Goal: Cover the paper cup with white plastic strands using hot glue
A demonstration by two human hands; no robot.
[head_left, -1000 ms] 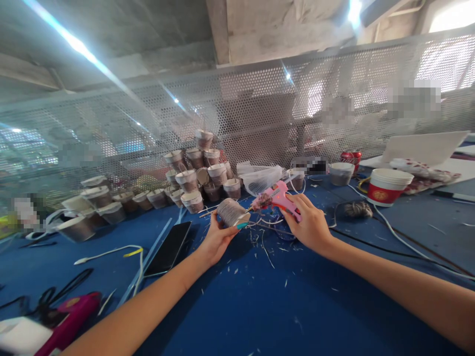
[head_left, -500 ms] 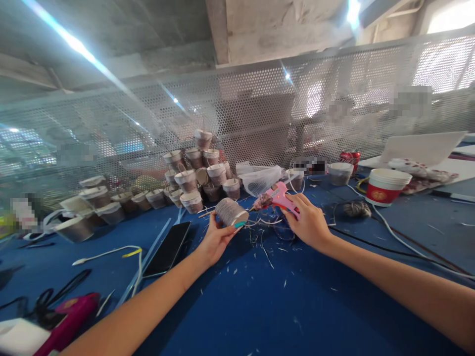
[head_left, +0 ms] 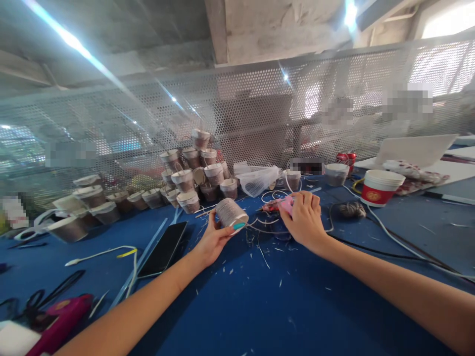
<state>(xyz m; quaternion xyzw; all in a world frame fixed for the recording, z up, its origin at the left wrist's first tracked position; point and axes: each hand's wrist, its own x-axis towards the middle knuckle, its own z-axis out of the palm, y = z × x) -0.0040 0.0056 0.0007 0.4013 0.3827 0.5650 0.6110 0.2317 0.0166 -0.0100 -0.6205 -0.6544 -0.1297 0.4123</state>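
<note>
Tilted on its side, a small cup wrapped in grey-brown cord (head_left: pixel 229 213) is held in my left hand (head_left: pixel 213 243), with the thumb along its near edge. My right hand (head_left: pixel 305 220) is closed over the handle of a pink hot glue gun (head_left: pixel 286 203), low over the table. Its nozzle points left toward the cup, apart from it. White cord and small scraps lie around and below the gun. My fingers hide much of the handle.
Stacked cord-wrapped cups (head_left: pixel 184 180) stand behind my left hand. A black phone (head_left: pixel 164 248) and a magenta tool (head_left: pixel 61 321) lie at left. Rightward are a red-and-white paper cup (head_left: pixel 382 188), dark yarn (head_left: pixel 351 210) and cables. A perforated screen (head_left: pixel 256 113) rises behind.
My right hand has turned the glue gun over and lowered it toward the table, its nozzle now slightly farther from the cup. My left hand keeps the cup in nearly the same place.
</note>
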